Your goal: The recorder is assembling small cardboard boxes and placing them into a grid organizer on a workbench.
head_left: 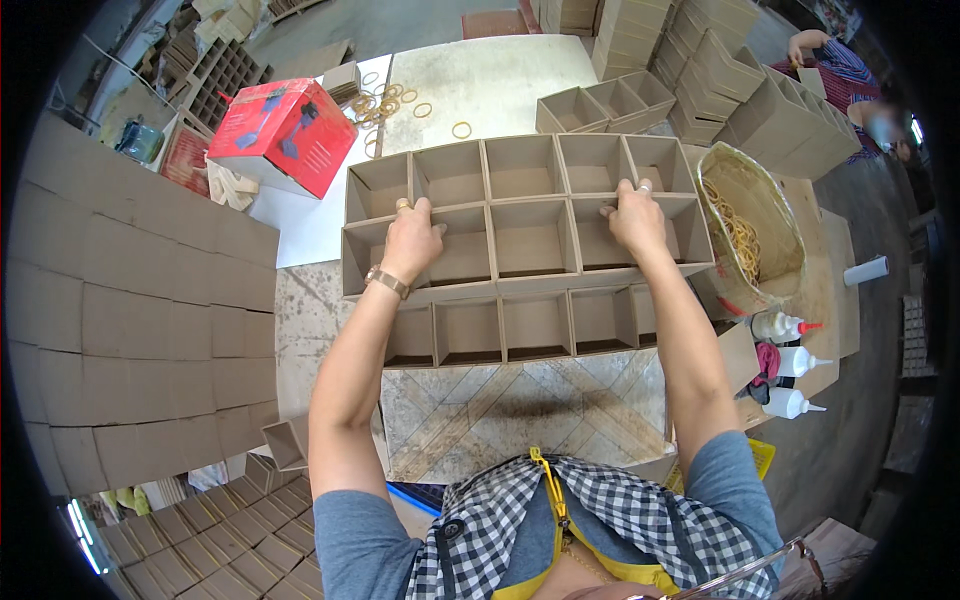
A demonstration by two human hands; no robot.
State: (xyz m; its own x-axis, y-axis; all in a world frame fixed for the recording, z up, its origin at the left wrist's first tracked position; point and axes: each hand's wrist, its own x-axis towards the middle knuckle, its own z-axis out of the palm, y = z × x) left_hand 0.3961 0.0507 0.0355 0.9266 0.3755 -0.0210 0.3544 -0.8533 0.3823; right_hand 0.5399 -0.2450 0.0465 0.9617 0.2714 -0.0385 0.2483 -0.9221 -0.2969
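A brown cardboard compartment box with two rows of open cells lies across the middle of the worktable. My left hand is closed over its middle long wall near the left end, fingertips over the edge. Near the right end, my right hand grips the same wall. Whether the two rows are one piece or two pressed together, I cannot tell. A further row of cardboard cells sits nearer me, partly below the box's front edge. A patterned, stained board shows in front of it.
At the right stand a basket of rubber bands and several white squeeze bottles. A red carton and loose rubber bands lie at the back left. Stacked cardboard walls the left. Another person is at the far right.
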